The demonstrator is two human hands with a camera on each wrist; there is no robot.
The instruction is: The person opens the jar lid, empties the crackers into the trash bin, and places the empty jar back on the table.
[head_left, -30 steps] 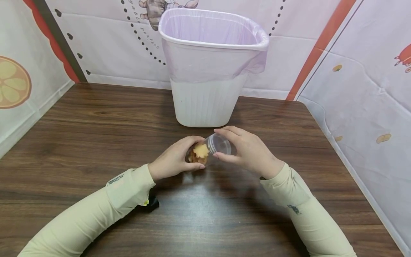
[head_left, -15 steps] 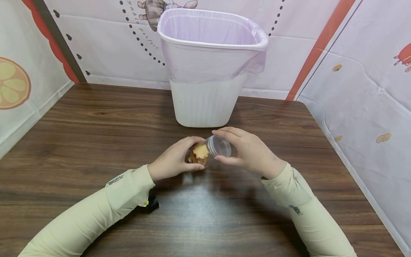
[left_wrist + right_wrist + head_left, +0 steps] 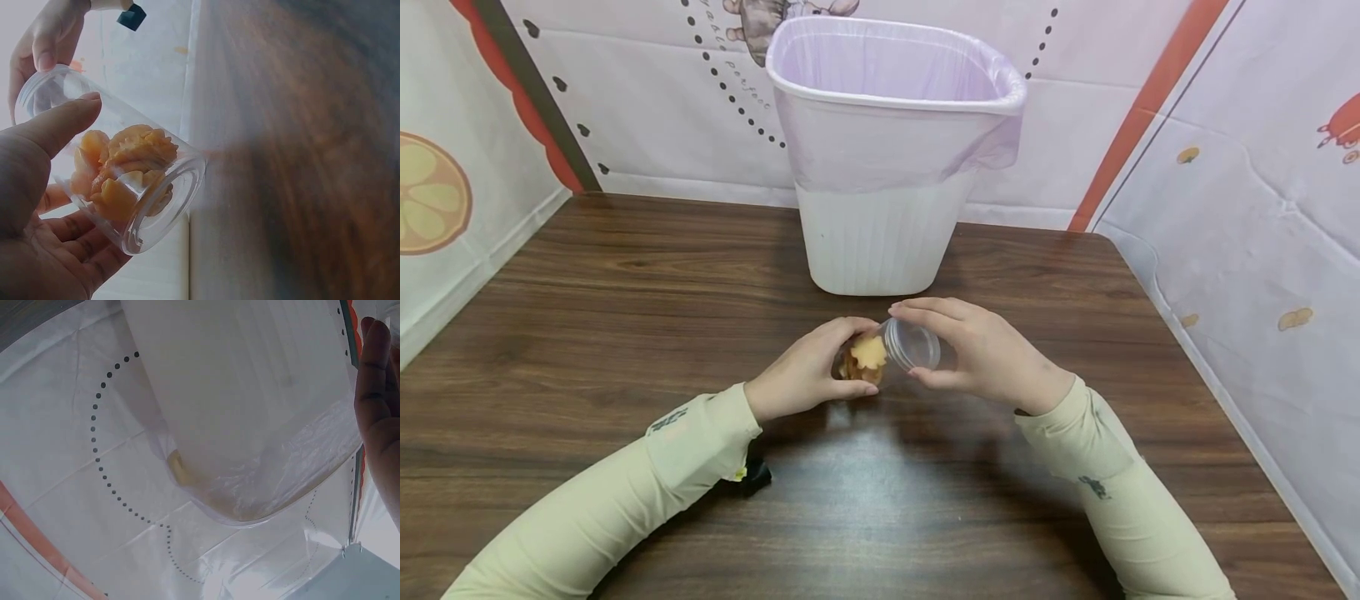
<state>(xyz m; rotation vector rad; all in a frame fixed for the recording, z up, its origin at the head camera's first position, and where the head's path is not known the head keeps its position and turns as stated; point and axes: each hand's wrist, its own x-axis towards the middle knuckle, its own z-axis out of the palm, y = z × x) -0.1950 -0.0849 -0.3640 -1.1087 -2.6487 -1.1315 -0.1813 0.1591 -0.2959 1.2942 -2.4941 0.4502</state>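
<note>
A clear plastic jar [image 3: 169,187] lies tilted between my two hands, just above or on the table; which of these is hard to tell. Several yellow-orange pieces [image 3: 868,354] with scalloped edges are bunched at its base end. My left hand [image 3: 808,371] grips the jar around that end, thumb along one side and fingers beneath. At the other end, my right hand [image 3: 985,350] holds the clear ridged lid [image 3: 914,345] between curved fingers and thumb. In the right wrist view, only part of the right hand [image 3: 381,394] shows at the edge.
Behind my hands, a white bin [image 3: 876,237] lined with a thin purple bag [image 3: 895,146] stands on the brown wooden table [image 3: 662,275]. Printed cloth [image 3: 685,125] hangs at the back and both sides. A small black object [image 3: 757,477] shows under my left sleeve.
My right fingers and thumb have turned slightly around the lid, the fingertips shifting left and the thumb right. My left hand and the jar stay in place.
</note>
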